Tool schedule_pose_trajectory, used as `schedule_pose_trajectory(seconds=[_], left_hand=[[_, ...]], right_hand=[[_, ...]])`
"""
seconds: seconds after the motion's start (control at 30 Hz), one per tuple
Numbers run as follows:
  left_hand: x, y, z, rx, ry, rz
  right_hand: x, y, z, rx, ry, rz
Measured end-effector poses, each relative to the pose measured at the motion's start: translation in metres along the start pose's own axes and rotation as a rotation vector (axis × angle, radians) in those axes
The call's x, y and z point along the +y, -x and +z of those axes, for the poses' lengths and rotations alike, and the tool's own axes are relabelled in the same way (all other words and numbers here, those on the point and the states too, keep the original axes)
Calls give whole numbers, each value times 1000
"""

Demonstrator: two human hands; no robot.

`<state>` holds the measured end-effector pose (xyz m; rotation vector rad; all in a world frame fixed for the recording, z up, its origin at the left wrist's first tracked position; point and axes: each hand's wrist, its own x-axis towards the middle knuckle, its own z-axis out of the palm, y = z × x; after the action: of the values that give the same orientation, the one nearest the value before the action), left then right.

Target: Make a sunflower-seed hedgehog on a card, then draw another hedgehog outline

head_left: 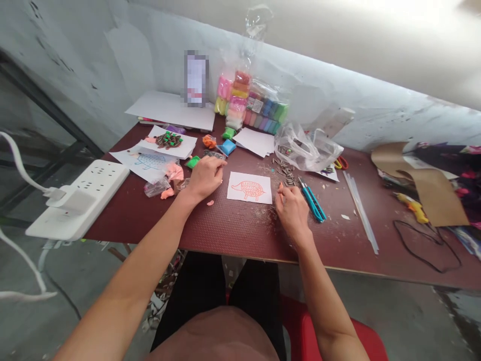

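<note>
Between my hands lies a white card (233, 196) with an animal drawn on it in orange lines. My left hand (205, 178), fingers curled inward, is left of the card by the soft clay lumps; what it holds, if anything, is hidden. On the card's right, my right hand (292, 209) is pinched, with a small orange piece (280, 185) at its fingertips. Sunflower seeds (284, 171) are scattered just beyond that hand, and blue-handled scissors (313, 202) lie to its right. Pink clay (175, 171) and a green clay lump (193, 161) sit near my left hand.
Bagged coloured clay (259, 108) leans on the wall. At the left edge stands a white power strip (98, 183). A clear plastic bag (306, 148), glue sticks (361, 213) and a yellow glue gun (413, 206) with a black cord are on the right.
</note>
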<state>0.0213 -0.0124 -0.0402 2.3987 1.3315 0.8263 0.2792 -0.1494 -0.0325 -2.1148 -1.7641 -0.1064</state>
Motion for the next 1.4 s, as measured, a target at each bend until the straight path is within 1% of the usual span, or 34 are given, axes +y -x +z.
schedule_pose_trajectory(seconds=[0.07,0.13,0.3,0.43,0.53,0.63,0.73,0.87,1.0,1.1,1.2,1.27,1.4], left_hand=[[0,0,2,6,-6,5],[-1,0,3,17,-3,3],[-3,-1,3,78,10,-34],[-2,-1,-1,94,47,-78],[-3,-2,-5,121,74,-124],[-4,-4,-11,147,126,-177],[-6,-5,-16,172,217,-210],[-10,-5,-19,268,313,-237],[-16,-5,-18,339,334,-252],[-20,-6,-17,358,360,-248],[-22,-6,-16,372,403,-255],[-22,-6,-17,381,422,-265],[-19,-7,-19,400,447,-283]], right_hand=[[-1,-3,-2,-42,27,-12],[-1,-7,-3,-57,42,-26],[-7,-24,-5,-28,20,-4],[-27,-40,-9,-31,-42,27],[-50,-47,-7,-51,-108,-40],[-75,-48,0,-151,-125,-106],[-101,-43,8,-297,-122,-166],[-135,-25,12,-461,-108,-307],[-157,-9,8,-593,-42,-353],[-163,-6,5,-652,24,-372],[-162,-8,4,-690,64,-379],[-160,-10,4,-685,56,-374],[-156,-15,7,-611,10,-310]])
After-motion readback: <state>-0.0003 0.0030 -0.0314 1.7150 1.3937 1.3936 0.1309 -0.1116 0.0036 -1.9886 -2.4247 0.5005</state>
